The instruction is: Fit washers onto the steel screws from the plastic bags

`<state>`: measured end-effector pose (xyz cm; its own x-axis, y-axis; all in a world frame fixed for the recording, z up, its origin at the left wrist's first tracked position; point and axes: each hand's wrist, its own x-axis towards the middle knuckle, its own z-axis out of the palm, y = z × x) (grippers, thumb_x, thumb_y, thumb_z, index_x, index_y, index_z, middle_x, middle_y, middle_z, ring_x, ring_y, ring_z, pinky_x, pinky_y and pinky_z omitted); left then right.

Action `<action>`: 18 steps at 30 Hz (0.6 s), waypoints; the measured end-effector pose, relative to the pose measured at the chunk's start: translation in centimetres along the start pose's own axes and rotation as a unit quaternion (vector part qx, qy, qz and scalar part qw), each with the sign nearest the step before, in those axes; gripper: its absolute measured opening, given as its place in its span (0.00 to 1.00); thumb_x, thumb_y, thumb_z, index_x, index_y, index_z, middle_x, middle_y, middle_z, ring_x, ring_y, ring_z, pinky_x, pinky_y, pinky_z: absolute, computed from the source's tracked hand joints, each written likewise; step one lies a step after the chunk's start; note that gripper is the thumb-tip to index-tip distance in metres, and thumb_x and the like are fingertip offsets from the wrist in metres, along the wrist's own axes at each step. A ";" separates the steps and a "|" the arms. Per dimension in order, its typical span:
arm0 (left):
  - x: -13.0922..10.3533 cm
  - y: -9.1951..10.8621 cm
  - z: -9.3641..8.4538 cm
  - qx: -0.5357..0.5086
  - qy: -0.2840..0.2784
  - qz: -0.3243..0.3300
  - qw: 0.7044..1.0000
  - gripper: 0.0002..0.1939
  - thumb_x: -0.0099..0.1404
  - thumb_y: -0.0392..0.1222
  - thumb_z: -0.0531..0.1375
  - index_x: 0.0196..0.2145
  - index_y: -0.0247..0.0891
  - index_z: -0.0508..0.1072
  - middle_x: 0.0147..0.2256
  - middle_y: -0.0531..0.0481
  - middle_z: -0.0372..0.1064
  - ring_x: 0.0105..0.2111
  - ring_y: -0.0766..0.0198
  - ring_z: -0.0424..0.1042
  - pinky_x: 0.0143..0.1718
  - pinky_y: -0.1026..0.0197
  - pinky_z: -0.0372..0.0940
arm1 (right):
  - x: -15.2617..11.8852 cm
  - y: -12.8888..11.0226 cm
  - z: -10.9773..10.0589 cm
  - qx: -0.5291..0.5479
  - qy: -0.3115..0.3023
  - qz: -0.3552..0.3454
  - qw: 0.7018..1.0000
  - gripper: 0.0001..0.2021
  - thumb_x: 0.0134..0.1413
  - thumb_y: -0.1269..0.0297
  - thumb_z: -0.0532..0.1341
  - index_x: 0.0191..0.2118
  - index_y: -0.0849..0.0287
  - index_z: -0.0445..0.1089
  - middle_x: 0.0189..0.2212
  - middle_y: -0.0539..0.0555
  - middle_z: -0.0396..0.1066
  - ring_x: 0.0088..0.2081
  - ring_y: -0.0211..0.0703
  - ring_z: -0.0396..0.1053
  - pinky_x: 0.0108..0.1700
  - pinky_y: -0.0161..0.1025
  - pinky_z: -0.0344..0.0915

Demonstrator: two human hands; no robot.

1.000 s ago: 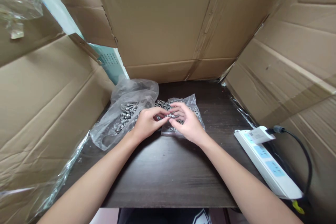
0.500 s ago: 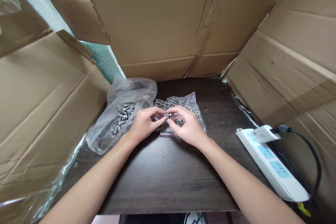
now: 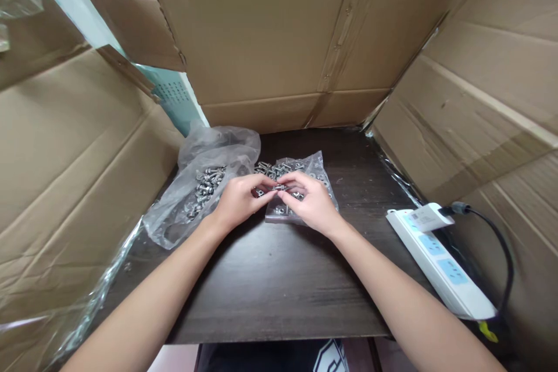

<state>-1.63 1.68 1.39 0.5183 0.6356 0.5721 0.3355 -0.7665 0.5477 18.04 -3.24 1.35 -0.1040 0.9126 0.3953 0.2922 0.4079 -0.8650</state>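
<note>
Between my fingertips is a small metal bolt (image 3: pixel 279 187), lying roughly level. My left hand (image 3: pixel 239 199) pinches its left end with thumb and forefinger. On the other end are the closed fingertips of my right hand (image 3: pixel 313 202). Both hands hover at the near side of a flat clear plastic bag (image 3: pixel 279 218) bearing nuts, washers and bolts. Loose bolts (image 3: pixel 264 168) lie just behind my fingers. Left of my left hand, a larger crumpled plastic bag (image 3: pixel 168 226) has many bolts (image 3: pixel 209 183) in it.
The dark wooden table (image 3: pixel 261 290) is walled by cardboard (image 3: pixel 270 35) at the back and both sides. A white power strip (image 3: pixel 444 267) with a plug and black cable (image 3: pixel 501 238) lies at the right. A pale green printed sheet (image 3: pixel 172 96) shows at the back left.
Both hands stay together around the bolt, with small finger shifts. The view has tilted and shifted slightly, so the power strip appears a little further left and higher.
</note>
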 end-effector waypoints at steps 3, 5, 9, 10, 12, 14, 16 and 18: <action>-0.1 0.0 0.0 -0.003 0.002 0.008 1.000 0.03 0.67 0.38 0.67 0.39 0.37 0.80 0.34 0.51 0.81 0.30 0.67 0.79 0.31 0.69 0.72 | -0.1 -0.2 -0.2 -0.032 0.003 0.031 0.999 0.06 0.63 0.63 0.62 0.43 0.55 0.72 0.35 0.52 0.78 0.36 0.43 0.78 0.41 0.41 0.75; -0.1 0.0 0.0 -0.006 0.012 0.010 1.000 0.03 0.67 0.37 0.67 0.38 0.36 0.80 0.34 0.51 0.81 0.29 0.67 0.79 0.31 0.69 0.72 | -0.2 -0.6 -0.4 -0.084 0.023 0.050 0.995 0.09 0.69 0.60 0.55 0.43 0.55 0.72 0.28 0.50 0.75 0.28 0.41 0.75 0.35 0.40 0.72; -0.1 0.1 0.0 -0.010 0.027 0.018 0.999 0.03 0.66 0.37 0.68 0.38 0.36 0.79 0.33 0.51 0.81 0.28 0.68 0.78 0.30 0.69 0.72 | -0.1 -1.2 -0.4 -0.092 0.046 0.006 0.995 0.14 0.63 0.61 0.61 0.52 0.55 0.69 0.45 0.57 0.77 0.40 0.46 0.77 0.39 0.41 0.74; -0.1 0.2 0.0 -0.010 0.028 0.023 0.999 0.03 0.66 0.37 0.68 0.38 0.35 0.79 0.33 0.51 0.81 0.28 0.68 0.78 0.30 0.69 0.72 | -0.1 -1.2 -0.3 -0.073 0.040 -0.008 0.996 0.18 0.59 0.63 0.64 0.55 0.55 0.67 0.49 0.59 0.76 0.45 0.47 0.77 0.42 0.41 0.74; -0.1 0.2 0.0 -0.007 0.026 0.033 0.999 0.03 0.67 0.37 0.67 0.38 0.36 0.79 0.34 0.51 0.81 0.28 0.68 0.78 0.31 0.69 0.72 | -0.1 -1.2 -0.2 -0.045 0.021 -0.022 0.999 0.23 0.56 0.66 0.65 0.57 0.55 0.65 0.50 0.58 0.76 0.49 0.48 0.77 0.47 0.43 0.74; -0.1 0.3 0.0 -0.003 0.022 0.038 0.999 0.03 0.67 0.37 0.67 0.38 0.36 0.79 0.34 0.50 0.81 0.29 0.67 0.79 0.31 0.69 0.72 | -0.2 -1.0 -0.1 -0.051 0.010 -0.015 0.999 0.18 0.58 0.67 0.63 0.55 0.55 0.67 0.43 0.55 0.79 0.45 0.47 0.78 0.47 0.43 0.74; -0.1 0.3 0.1 0.000 0.016 0.040 0.999 0.02 0.67 0.36 0.67 0.38 0.36 0.79 0.34 0.51 0.80 0.29 0.68 0.78 0.31 0.69 0.72 | -0.3 -0.9 -0.2 -0.094 0.017 0.005 0.995 0.10 0.64 0.65 0.58 0.49 0.55 0.70 0.36 0.54 0.79 0.38 0.46 0.77 0.44 0.44 0.73; -0.1 0.3 0.1 -0.001 0.013 0.041 0.999 0.02 0.67 0.35 0.66 0.39 0.36 0.78 0.34 0.51 0.80 0.29 0.68 0.78 0.31 0.69 0.71 | -0.3 -0.9 -0.2 -0.142 0.037 0.012 0.989 0.11 0.67 0.63 0.54 0.47 0.55 0.71 0.37 0.55 0.78 0.38 0.47 0.77 0.45 0.46 0.71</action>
<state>-1.52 1.37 1.43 0.5232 0.5724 0.6314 0.2904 -0.8162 0.4994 17.99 -3.94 2.07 -0.0272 0.9134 0.4061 0.5495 0.3531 -0.7572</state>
